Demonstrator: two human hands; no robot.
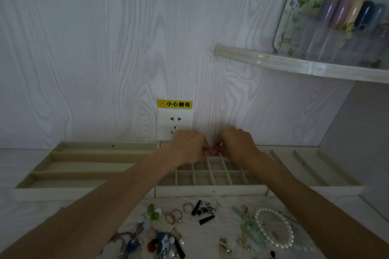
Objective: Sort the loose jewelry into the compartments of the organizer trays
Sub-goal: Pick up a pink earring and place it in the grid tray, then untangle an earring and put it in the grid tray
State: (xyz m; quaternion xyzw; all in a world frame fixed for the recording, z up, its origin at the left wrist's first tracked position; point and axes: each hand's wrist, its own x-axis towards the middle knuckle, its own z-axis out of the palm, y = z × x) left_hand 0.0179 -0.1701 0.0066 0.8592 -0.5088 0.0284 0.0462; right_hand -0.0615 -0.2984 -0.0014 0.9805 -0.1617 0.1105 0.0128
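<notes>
Mid-placement: both hands, left hand (189, 147) and right hand (237, 145), fingers pinched on a small pink piece (211, 152) over the grid tray (210, 192) far row at 12 o'clock; next, lower into one cell, release

The wall (105, 48) carries a pale, matt wood-grain print, and the table (31, 212) looks the same. The organizer trays (84, 166) seem lined with soft, matt beige cloth like velvet, with smooth pale fronts. The socket (168, 120) is glossy white plastic under a shiny yellow sticker (174, 104). At 2 o'clock, the shelf (294, 63) and box (315, 17) look like clear glossy plastic. At 5 o'clock, the pearl bracelet (273, 227) gleams smooth; at 6 o'clock, the rings (176, 214) look like polished metal beside glossy black pieces (207, 219).
</notes>
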